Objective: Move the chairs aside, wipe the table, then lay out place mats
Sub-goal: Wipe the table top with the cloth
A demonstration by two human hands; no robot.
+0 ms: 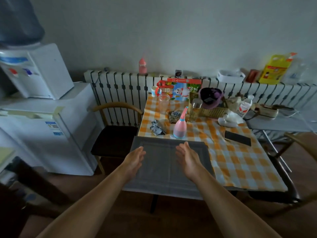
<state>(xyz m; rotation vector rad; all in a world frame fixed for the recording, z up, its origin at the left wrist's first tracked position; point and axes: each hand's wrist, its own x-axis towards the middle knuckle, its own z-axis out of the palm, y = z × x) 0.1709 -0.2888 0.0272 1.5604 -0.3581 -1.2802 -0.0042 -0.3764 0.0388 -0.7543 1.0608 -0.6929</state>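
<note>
The left hand (pixel 135 158) and the right hand (pixel 186 158) are both open, fingers straight, palms turned towards each other. They are low over a grey rectangular fabric place mat (pixel 163 170); whether they touch it I cannot tell. The mat lies flat on the near left corner of the square table under an orange-checked cloth (pixel 240 162), its near edge overhanging. Just beyond it stand a pink plastic spray bottle (pixel 179 126) and a crumpled grey rag (pixel 157 128), which suggests the wiping is done. A dark-seated wooden chair (pixel 115 134) stands at the table's left side, so the chairs seem moved. Only one mat is down; more probably remain.
</note>
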